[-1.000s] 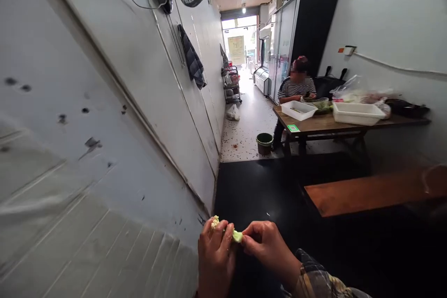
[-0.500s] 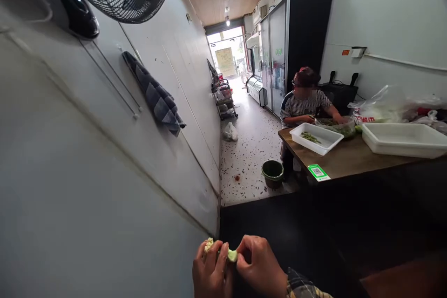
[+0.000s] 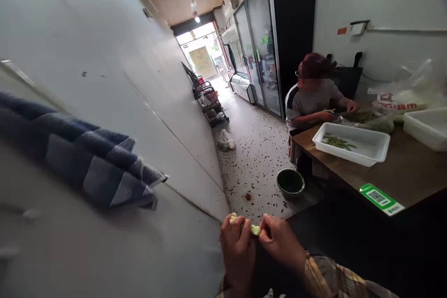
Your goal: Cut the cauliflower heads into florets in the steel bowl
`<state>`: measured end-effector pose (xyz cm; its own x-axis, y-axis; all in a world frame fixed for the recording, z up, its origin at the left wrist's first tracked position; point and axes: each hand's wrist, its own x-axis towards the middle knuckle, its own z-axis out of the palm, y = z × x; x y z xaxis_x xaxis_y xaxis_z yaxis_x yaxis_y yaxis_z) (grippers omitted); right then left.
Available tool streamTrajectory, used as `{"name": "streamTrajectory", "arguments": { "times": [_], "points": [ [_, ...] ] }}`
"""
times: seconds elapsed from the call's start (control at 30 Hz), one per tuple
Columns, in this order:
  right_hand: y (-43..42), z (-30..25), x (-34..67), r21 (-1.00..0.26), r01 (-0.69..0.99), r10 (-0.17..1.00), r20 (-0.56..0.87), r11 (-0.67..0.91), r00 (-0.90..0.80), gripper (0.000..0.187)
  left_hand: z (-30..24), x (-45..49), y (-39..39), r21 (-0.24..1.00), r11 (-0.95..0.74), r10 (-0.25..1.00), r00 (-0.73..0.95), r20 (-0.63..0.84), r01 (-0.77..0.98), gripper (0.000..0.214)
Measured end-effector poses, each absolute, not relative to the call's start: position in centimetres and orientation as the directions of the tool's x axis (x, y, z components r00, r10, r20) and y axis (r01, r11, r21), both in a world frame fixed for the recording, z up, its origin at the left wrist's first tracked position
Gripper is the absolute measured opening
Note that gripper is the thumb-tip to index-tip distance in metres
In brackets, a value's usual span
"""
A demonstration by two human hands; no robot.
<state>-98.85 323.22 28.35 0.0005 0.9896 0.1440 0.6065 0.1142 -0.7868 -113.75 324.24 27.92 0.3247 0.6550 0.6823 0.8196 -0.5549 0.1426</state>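
Wrapped in my left hand (image 3: 237, 242) is a piece of cauliflower (image 3: 256, 230), as far as it shows. A bumpy cream end sticks out past the fingers on the left, and a smooth pale green end points right. The middle is hidden by my fingers. My right hand (image 3: 279, 240) pinches at the pale green end with thumb and forefinger; the fingertips touch it. Both hands are close together, low in the view, near the light wall.
Across a wooden table (image 3: 338, 160) sits a person (image 3: 310, 98) handling greens. On it stand a white tray (image 3: 366, 146) with green pods and another white tub (image 3: 428, 125). A dark bucket (image 3: 290, 182) is on the speckled floor. A checked towel (image 3: 101, 163) hangs at left.
The view has swung and tilted, so the towel looks bigger and the fan is out of sight. My hands appear further right and higher, keeping the same hold on the cauliflower.
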Motion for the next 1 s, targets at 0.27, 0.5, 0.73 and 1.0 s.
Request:
{"name": "streamTrajectory", "arguments": {
  "times": [0.27, 0.5, 0.73, 1.0],
  "points": [
    [344.1, 26.1, -92.5, -0.954, 0.293, 0.994, 0.083, 0.058, 0.073, 0.019, 27.3, -107.7, 347.2, 0.547, -0.575, 0.818, 0.409, 0.405, 0.609, 0.011],
    [365.7, 30.6, -89.6, -0.936, 0.307, 0.984, 0.181, 0.173, -0.003, 0.030, 28.5, -107.3, 365.2, 0.771, -0.375, 0.920, 0.307, 0.242, 0.514, 0.024],
    [385.0, 31.7, -91.0, -0.813, 0.433, 0.898, 0.233, 0.391, -0.373, 0.015, 26.2, -108.7, 382.9, 0.757, -0.400, 0.911, 0.317, 0.265, 0.517, 0.029],
    [409.6, 29.3, -91.8, -0.760, 0.582, 0.948, 0.140, 0.289, -0.287, 0.023, 26.8, -109.3, 410.7, 0.457, -0.656, 0.754, 0.499, 0.427, 0.600, 0.030]
  ]
}}
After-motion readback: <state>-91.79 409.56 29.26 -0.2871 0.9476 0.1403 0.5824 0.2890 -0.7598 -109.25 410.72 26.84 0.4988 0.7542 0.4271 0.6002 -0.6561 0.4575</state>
